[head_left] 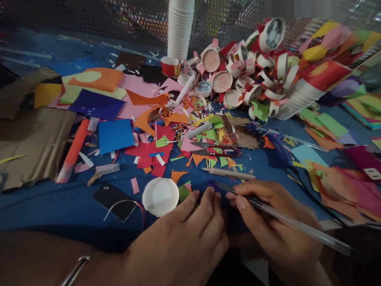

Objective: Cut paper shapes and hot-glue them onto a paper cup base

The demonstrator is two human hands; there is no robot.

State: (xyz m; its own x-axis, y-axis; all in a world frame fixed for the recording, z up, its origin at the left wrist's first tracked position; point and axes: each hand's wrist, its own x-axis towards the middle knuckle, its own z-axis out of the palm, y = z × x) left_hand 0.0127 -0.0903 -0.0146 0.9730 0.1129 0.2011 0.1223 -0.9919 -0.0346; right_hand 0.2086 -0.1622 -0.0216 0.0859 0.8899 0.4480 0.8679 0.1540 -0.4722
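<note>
My right hand is closed round a clear pen, whose tip points left at a small dark blue paper piece on the blue cloth. My left hand lies beside it with fingers together, the fingertips pressing down next to that paper piece. A metal bangle sits on my left wrist. A white paper cup bottom rests just left of my left hand. A beige pencil lies just beyond my fingers.
Coloured paper scraps litter the blue cloth. Red-handled scissors lie among them. A heap of cut cup rings and a tall stack of white cups stand at the back. An orange marker and brown cardboard lie left.
</note>
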